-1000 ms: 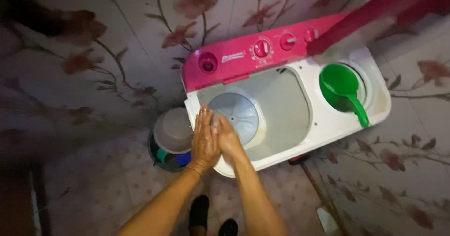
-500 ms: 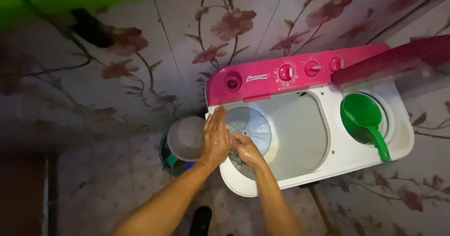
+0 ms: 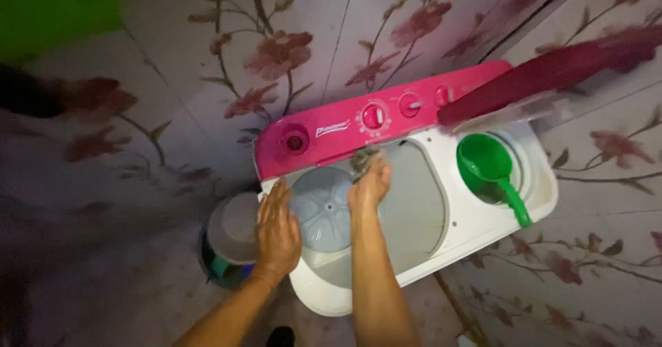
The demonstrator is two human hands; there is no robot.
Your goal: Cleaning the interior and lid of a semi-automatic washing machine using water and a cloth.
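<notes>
Against the flowered wall stands a twin-tub washing machine point(image 3: 441, 240), white body, seen from above. Its pink control panel point(image 3: 345, 130) runs along the back edge, carrying a small pale label strip left of three round pink knobs point(image 3: 373, 116); a round pink cap sits at the panel's left end. Dark red lid point(image 3: 552, 71) is raised over the right-hand tub. Grey pulsator disc point(image 3: 321, 209) lies in the open left tub. Beside the machine on the floor, left: a round bucket point(image 3: 231, 240) with a pale lid. Green scoop point(image 3: 493, 168) rests in the right tub, handle pointing toward the front rim. Left hand point(image 3: 277, 233) lies flat on the tub's left rim, fingers together. Right hand point(image 3: 369, 185) is over the tub, fingers bunched around a small dark clump point(image 3: 364, 159), blurred.
</notes>
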